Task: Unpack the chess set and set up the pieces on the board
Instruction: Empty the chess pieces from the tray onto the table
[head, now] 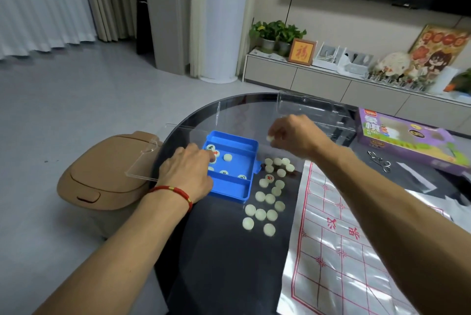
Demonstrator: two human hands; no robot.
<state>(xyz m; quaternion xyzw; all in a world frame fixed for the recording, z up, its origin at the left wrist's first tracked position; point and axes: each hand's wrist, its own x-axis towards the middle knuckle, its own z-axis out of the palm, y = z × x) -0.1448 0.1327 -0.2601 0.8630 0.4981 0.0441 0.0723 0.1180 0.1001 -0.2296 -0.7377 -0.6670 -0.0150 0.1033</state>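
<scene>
A blue plastic tray [244, 146] sits on the dark round table [219, 251] and holds several pale round chess pieces [227, 157]. My left hand [187, 170] reaches into the tray's left side, its fingertips on a red-marked piece [216, 153]. My right hand [297, 137] hovers just right of the tray's far corner and pinches one pale piece [269, 138]. Several loose pieces [270, 198] lie on the table right of the tray, most of them face down. The glossy paper board [339, 245] with red grid lines lies flat to the right.
A clear plastic lid [145, 159] overhangs the table's left edge, above a tan bin [102, 177] on the floor. A clear insert [316, 110] stands behind my right hand. The purple game box [407, 138], a metal ring puzzle [379, 160] and wrapping lie at the right.
</scene>
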